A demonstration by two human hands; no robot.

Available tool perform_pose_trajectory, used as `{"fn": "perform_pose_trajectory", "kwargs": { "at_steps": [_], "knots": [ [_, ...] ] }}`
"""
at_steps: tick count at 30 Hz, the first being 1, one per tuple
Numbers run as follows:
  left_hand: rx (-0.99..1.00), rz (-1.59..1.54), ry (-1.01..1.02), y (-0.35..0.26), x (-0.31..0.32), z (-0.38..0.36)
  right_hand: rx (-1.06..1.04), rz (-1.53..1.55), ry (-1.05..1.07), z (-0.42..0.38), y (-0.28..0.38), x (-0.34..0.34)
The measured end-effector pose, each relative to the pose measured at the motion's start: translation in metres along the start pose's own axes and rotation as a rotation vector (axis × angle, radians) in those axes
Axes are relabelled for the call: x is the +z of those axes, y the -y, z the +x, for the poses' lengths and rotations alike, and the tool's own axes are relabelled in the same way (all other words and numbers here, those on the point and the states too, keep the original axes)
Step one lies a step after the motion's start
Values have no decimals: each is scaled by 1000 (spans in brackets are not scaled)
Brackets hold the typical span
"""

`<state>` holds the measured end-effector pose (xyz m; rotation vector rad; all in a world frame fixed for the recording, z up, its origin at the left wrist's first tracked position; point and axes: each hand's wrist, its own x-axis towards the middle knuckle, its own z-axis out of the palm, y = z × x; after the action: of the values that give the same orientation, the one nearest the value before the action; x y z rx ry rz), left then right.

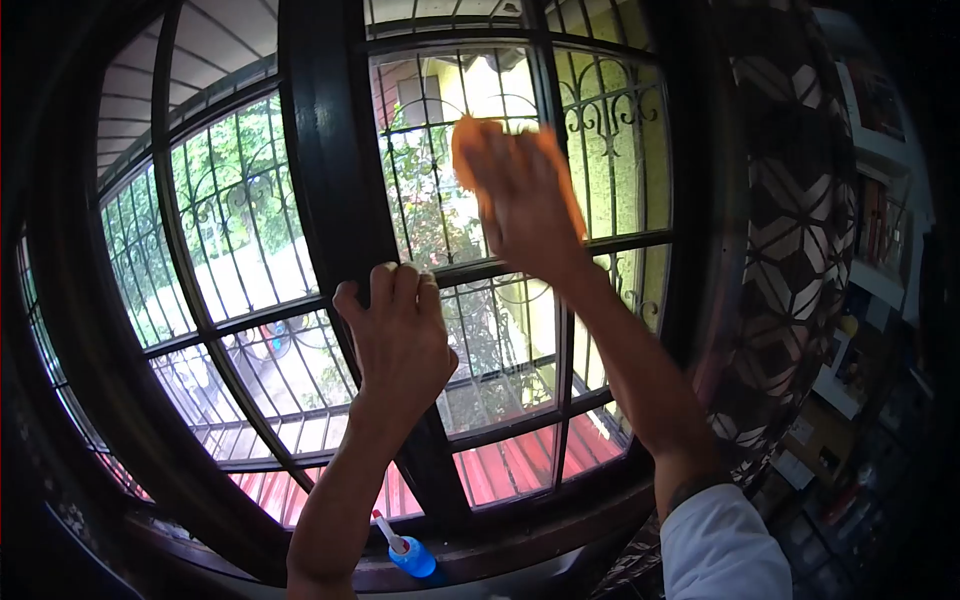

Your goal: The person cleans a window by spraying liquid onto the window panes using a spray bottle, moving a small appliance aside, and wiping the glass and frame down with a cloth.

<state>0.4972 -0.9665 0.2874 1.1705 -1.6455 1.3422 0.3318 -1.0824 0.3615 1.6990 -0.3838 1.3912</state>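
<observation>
An orange cloth (466,150) is pressed against the upper glass pane (420,150) of the window. My right hand (522,200) lies over it, slightly blurred, with its fingers pointing upward and the cloth showing on both sides. Lower and to the left, my left hand (402,325) has its fingers curled over the dark window frame (340,190), near a crossbar. Its fingertips are partly hidden. On the sill below stands a spray bottle (413,560) with blue liquid and a white and red nozzle, beside my left forearm.
Metal grilles (245,190) stand outside the glass, with greenery and a red ledge (510,465) beyond. A patterned curtain (790,220) hangs at the right. Behind it are shelves (885,240) with books and small items. The dark sill (520,535) runs along the bottom.
</observation>
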Motion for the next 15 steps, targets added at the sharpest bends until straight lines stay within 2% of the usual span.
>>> {"fn": "perform_pose_trajectory", "kwargs": {
  "at_steps": [2, 6, 10, 12, 14, 15],
  "knots": [
    [4, -7, -1, 0, 2, 0, -57, 154, 167, -32, 29, -9],
    [3, 13, -1, -1, 3, 0, -29, 224, 57, 27, 12, -15],
    [2, 9, 7, -1, 2, 0, -115, 116, -79, 99, -3, 20],
    [0, -10, 19, -1, 0, 0, -156, 71, -120, 99, 1, 30],
    [0, -11, 22, 0, 0, 0, -118, 93, -14, 77, 11, 25],
    [12, -14, 18, 0, 0, 0, -157, 140, -50, 55, 22, 28]
  ]
}}
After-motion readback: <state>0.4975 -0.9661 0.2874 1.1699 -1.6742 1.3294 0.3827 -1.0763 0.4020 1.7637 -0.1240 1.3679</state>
